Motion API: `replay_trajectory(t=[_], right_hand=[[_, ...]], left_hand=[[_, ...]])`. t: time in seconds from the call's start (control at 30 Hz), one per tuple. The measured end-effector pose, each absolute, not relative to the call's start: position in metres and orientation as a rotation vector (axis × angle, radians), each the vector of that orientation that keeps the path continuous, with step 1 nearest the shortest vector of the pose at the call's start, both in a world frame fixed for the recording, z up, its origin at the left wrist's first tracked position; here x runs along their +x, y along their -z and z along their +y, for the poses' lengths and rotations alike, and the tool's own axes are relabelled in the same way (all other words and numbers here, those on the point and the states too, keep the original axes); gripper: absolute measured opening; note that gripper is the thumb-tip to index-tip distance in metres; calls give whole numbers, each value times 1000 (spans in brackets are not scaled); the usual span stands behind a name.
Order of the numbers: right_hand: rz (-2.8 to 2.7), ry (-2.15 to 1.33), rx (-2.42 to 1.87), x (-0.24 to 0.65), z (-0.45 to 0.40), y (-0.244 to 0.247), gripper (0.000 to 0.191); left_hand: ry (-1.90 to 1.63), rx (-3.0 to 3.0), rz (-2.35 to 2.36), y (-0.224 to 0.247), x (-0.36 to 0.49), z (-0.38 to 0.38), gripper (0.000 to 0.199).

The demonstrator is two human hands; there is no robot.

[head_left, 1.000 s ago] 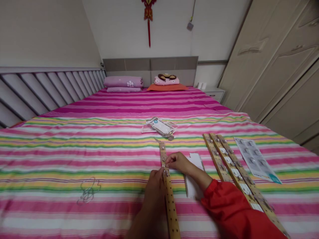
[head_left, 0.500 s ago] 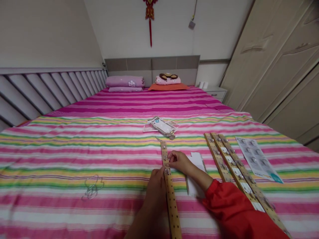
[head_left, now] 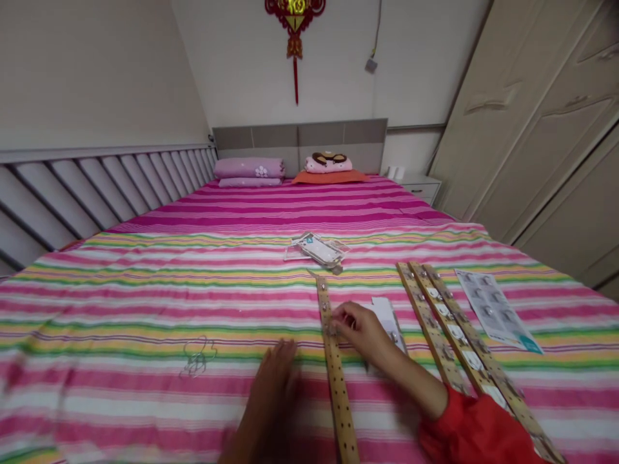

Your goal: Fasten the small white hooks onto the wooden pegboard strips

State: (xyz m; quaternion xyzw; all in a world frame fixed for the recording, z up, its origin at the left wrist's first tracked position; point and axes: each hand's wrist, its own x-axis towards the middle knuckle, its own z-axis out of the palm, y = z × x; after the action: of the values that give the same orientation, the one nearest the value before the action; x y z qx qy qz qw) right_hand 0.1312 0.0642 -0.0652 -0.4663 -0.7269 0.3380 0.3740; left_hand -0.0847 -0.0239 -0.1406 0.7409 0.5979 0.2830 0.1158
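Note:
A long wooden strip [head_left: 338,380] with rows of holes lies lengthwise on the striped bedspread, small metal pieces fixed near its far end. My right hand [head_left: 358,328] is at the strip's upper part, fingertips pinched over one of the metal pieces; what they hold is too small to make out. Left of the strip, my left hand [head_left: 275,370] is apart from it, blurred, its fingers extended over the cloth with nothing visible in them. A white card [head_left: 384,312] lies partly under my right forearm.
Three more wooden strips [head_left: 428,322] with metal and white pieces lie at right, beside a printed sheet [head_left: 498,309]. Clear packages [head_left: 319,250] lie beyond the strip. Thin tangled wire [head_left: 197,357] rests at left.
My left hand has let go of the strip and moved left. My right hand stays at the strip's upper part. The view has shifted slightly, showing more of the wall ornament.

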Motion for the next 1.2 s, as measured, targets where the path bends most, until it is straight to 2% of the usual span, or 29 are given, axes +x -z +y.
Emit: replay_trajectory(t=[0.17, 0.37, 0.5, 0.6, 0.67, 0.87, 0.97, 1.0, 1.1, 1.2], right_hand=[[-1982, -893, -1105, 122, 16, 67, 8], [-2088, -885, -1094, 112, -5, 72, 11], [-2106, -893, -1078, 103, -7, 72, 13], [-2100, -930, -1049, 94, -6, 72, 17], [-2034, -1025, -1030, 88, -4, 73, 24], [-1703, -1362, -993, 74, 14, 69, 30], [-1670, -1387, -977, 75, 30, 65, 15], [-1682, -1402, -980, 77, 39, 63, 11], [-1687, -1402, -1039, 83, 74, 59, 14], [-1598, -1286, -1183, 90, 126, 54, 15]], left_hand=[[-600, 2422, 1673, 161, -77, -51, 52], [-834, 2257, 1723, 166, -94, -52, 56], [-1087, 1998, 1749, 157, -102, -42, 40], [-1295, 1697, 1699, 136, -97, -38, 23], [-1399, 1459, 1587, 117, -90, -36, 18], [-1420, 971, 1267, 84, -69, -23, 26], [-1409, 865, 1241, 83, -64, -13, 34], [-1425, 869, 1256, 85, -63, -10, 37], [-1503, 1005, 1376, 96, -63, -2, 42], [-1584, 1253, 1557, 123, -67, 2, 35]])
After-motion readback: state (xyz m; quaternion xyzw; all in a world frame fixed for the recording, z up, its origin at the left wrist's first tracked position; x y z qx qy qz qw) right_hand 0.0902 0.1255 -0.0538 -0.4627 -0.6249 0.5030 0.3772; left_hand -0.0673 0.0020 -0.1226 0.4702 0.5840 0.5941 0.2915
